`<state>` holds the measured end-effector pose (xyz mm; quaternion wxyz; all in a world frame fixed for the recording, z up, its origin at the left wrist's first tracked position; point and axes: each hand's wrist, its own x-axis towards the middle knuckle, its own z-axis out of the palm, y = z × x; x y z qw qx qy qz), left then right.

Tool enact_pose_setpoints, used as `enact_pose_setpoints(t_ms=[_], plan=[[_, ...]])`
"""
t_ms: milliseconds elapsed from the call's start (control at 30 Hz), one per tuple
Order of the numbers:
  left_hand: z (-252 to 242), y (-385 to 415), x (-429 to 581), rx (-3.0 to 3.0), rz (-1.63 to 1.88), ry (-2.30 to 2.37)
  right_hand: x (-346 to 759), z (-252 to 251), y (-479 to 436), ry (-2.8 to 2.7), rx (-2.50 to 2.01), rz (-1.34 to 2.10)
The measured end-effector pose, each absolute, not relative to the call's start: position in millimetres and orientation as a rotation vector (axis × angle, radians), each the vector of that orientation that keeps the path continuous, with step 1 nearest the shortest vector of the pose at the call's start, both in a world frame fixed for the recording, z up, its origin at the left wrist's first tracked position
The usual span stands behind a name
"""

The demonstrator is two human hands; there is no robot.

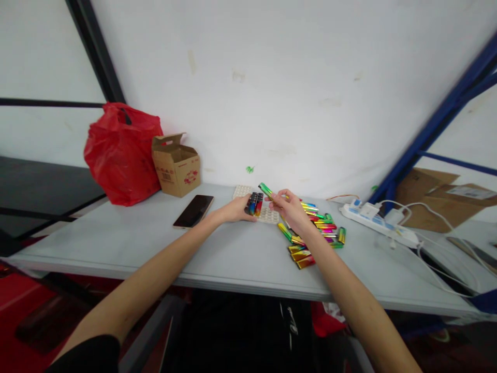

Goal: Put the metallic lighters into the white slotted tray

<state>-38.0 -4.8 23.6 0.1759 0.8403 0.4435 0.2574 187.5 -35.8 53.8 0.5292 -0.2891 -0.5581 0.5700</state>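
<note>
My left hand is closed round a small group of dark-topped lighters with blue and red bodies, near the table's middle. Just to its right, my right hand pinches one green and yellow lighter, tilted, its end pointing up and left. White trays with rows of round holes lie under and behind my hands. A loose pile of shiny, many-coloured lighters is spread beside and beneath my right wrist.
A black phone lies left of my left hand. Farther left are an open cardboard box and a red plastic bag. A white power strip with cables runs along the right of the grey table.
</note>
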Motion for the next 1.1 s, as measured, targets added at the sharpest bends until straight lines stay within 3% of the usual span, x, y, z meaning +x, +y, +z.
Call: enact_pose_setpoints(t_ms=[167,667,1100], plan=[[23,-6,-38,2.376,0.761,1.239,183,54,-42,-1.254,-0.696,1.494],[24,-6,-38,2.395,0.762,1.234,171,41,-40,-1.546,-0.751,1.391],[20,-1,-40,2.385,0.771,1.197,176,34,-34,-1.869,-1.064,0.494]])
